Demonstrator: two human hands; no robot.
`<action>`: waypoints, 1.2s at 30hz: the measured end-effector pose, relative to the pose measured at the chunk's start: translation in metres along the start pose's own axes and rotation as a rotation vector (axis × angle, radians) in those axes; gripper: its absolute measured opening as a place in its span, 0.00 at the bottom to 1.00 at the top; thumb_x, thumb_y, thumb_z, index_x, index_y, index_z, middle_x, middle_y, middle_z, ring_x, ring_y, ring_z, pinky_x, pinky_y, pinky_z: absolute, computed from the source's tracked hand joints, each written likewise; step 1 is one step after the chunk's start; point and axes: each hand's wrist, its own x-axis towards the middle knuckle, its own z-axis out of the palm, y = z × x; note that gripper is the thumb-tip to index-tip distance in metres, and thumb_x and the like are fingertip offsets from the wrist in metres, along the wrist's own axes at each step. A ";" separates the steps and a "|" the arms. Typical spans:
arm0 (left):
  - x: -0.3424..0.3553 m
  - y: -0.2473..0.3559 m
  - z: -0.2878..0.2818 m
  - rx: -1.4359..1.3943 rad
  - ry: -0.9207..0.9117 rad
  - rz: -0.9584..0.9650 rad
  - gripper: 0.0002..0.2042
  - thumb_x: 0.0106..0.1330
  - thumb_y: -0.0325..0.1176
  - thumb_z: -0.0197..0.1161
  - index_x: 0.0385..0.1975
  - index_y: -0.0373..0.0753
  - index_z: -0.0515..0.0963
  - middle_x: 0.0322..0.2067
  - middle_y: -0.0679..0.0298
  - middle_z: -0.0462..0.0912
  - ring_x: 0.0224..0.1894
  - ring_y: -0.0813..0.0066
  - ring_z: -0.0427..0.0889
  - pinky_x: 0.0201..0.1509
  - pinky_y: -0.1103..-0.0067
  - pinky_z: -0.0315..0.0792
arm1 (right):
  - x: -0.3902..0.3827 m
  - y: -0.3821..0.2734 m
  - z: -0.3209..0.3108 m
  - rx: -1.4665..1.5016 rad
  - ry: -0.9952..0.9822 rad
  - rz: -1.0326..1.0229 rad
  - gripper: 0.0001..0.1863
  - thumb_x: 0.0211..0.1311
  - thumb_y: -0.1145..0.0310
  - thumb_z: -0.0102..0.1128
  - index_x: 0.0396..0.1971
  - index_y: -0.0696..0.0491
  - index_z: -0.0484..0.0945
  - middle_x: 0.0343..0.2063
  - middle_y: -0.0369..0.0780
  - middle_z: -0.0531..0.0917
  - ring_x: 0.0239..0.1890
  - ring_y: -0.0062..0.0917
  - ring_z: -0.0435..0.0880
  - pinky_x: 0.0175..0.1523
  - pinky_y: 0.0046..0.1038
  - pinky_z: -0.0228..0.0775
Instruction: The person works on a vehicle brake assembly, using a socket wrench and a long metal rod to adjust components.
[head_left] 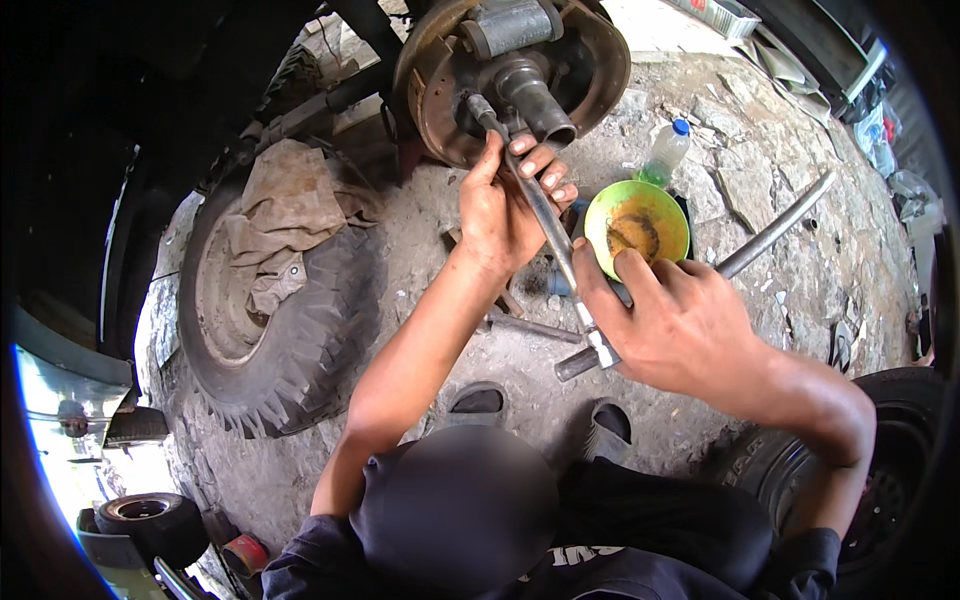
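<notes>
A long steel extension bar (548, 222) slants from a rusty brake assembly (603, 70) down toward me. Its socket end (482, 107) sits against the brake's inner area, beside the protruding axle tube (540, 105); the exact fit on a fastener is not visible. My left hand (495, 220) is closed around the bar near the socket, thumb on one side and fingers on the other. At the near end, my right hand (690, 325) is closed over the crosswise handle (785, 225), where it meets the bar's bright square-drive head (603, 350). My palm hides the handle's middle.
A green bowl (597, 215) with brownish residue stands beyond my right hand, beside a blue-capped bottle (668, 150). At left, a large tyre (330, 330) carries a dirty cloth (285, 195). Another tyre (765, 470) lies lower right. A metal rod (540, 328) lies below the bar.
</notes>
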 end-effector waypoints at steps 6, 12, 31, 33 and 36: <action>0.006 0.000 0.000 -0.036 0.013 0.029 0.15 0.76 0.46 0.41 0.29 0.44 0.64 0.23 0.71 0.62 0.29 0.75 0.62 0.36 0.78 0.61 | -0.006 -0.007 0.017 0.285 0.143 0.149 0.33 0.42 0.65 0.66 0.53 0.59 0.73 0.29 0.39 0.74 0.17 0.24 0.78 0.20 0.26 0.73; 0.008 0.000 -0.007 0.054 0.053 0.054 0.16 0.76 0.48 0.42 0.30 0.45 0.65 0.23 0.71 0.63 0.30 0.75 0.63 0.37 0.77 0.61 | -0.015 -0.025 0.064 0.496 0.476 0.350 0.30 0.48 0.67 0.68 0.54 0.57 0.76 0.27 0.38 0.75 0.19 0.24 0.78 0.23 0.27 0.74; -0.023 0.010 0.013 0.556 0.340 -0.104 0.21 0.74 0.55 0.42 0.43 0.42 0.69 0.28 0.65 0.73 0.35 0.67 0.77 0.41 0.71 0.73 | -0.035 -0.058 0.045 1.063 0.280 0.575 0.34 0.56 0.72 0.62 0.61 0.66 0.62 0.27 0.42 0.77 0.21 0.28 0.78 0.25 0.30 0.70; -0.018 0.012 0.004 0.525 0.319 -0.087 0.22 0.74 0.56 0.41 0.43 0.42 0.69 0.28 0.66 0.73 0.35 0.66 0.78 0.41 0.70 0.73 | -0.030 -0.047 0.046 0.759 0.227 0.444 0.35 0.53 0.74 0.63 0.61 0.67 0.62 0.26 0.45 0.76 0.21 0.34 0.80 0.25 0.34 0.72; -0.009 0.013 0.005 0.459 0.291 -0.092 0.20 0.74 0.54 0.40 0.41 0.43 0.69 0.28 0.67 0.71 0.33 0.69 0.73 0.39 0.71 0.69 | -0.019 -0.040 0.035 0.614 0.115 0.395 0.37 0.48 0.73 0.64 0.59 0.68 0.62 0.27 0.47 0.76 0.23 0.39 0.81 0.27 0.37 0.75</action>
